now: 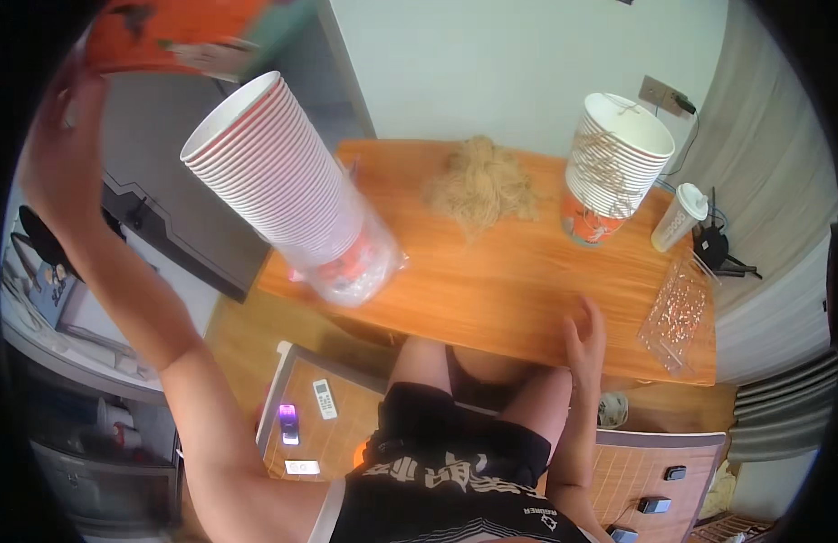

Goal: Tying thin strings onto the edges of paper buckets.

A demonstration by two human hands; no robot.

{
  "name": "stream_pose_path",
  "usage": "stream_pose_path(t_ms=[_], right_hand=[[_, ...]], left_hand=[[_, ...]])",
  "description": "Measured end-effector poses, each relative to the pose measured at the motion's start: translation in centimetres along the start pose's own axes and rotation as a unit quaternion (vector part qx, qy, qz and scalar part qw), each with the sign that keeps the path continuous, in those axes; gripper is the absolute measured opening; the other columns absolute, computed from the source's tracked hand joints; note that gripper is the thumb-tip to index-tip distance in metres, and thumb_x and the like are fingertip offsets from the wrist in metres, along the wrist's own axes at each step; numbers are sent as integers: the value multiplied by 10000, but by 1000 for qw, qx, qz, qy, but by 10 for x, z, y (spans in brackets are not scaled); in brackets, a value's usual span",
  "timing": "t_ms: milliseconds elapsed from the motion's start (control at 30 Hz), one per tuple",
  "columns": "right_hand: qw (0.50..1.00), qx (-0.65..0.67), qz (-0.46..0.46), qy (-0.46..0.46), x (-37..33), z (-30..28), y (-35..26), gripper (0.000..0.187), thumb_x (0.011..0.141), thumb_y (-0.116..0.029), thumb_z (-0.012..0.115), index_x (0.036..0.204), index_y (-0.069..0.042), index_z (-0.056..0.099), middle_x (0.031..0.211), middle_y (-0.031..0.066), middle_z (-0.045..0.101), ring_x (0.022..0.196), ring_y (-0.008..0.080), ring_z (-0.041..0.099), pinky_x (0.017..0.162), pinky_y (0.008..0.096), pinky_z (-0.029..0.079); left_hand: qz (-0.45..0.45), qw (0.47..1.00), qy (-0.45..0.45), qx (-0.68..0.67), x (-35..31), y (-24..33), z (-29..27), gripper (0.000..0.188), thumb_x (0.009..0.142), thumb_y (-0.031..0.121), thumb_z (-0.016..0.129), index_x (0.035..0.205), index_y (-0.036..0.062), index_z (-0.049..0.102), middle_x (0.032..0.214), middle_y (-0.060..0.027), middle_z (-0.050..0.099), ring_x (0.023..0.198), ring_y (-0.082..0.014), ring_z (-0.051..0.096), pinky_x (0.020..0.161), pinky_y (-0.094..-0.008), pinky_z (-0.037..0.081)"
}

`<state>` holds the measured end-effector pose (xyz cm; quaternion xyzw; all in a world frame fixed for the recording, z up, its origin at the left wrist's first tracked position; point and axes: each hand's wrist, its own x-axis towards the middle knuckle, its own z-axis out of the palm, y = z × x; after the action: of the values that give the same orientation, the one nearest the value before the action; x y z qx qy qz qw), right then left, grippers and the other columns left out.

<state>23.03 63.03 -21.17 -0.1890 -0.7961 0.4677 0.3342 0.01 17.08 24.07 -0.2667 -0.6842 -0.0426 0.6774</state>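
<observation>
My left hand (64,136) is raised at the far upper left, closed on the edge of an orange and teal paper bucket (188,36), which is smeared by motion and partly cut off. Below it, a tall stack of white paper buckets (274,172) in clear plastic stands on the table's left side. My right hand (586,337) hovers by the table's front edge, its fingers apart and nothing in them. A tangled bundle of straw-coloured strands (484,185) lies at the table's back middle. At the back right, strands hang over a shorter stack of paper buckets (613,167).
Right of the shorter stack are a lidded drink cup (679,217), a black device (711,246) and a clear tray with small beads (677,312). The wooden table (491,290) meets a wall. Chairs flank my legs; a phone (289,423) and remote (325,399) lie on one.
</observation>
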Motion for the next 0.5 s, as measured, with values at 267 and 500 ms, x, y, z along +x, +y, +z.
stream_pose_path(t_ms=[267, 500], right_hand=[[942, 281, -159, -90, 29, 9, -139, 1204, 747, -268, 874, 1591, -50, 43, 1629, 221, 173, 1510, 354, 210, 1214, 469, 206], [933, 334, 1, -130, 19, 46, -96, 1347, 684, -181, 928, 1571, -51, -78, 1594, 240, 195, 1474, 308, 271, 1203, 460, 265]], left_hand=[[48, 867, -159, -471, -114, 239, 57, 344, 702, -101, 703, 1009, 51, 726, 849, -93, 673, 718, -202, 636, 643, -301, 526], [-75, 780, -220, -581, -190, 300, 82, 258, 739, -72, 684, 976, 26, 705, 878, -110, 700, 745, -215, 667, 675, -310, 549]])
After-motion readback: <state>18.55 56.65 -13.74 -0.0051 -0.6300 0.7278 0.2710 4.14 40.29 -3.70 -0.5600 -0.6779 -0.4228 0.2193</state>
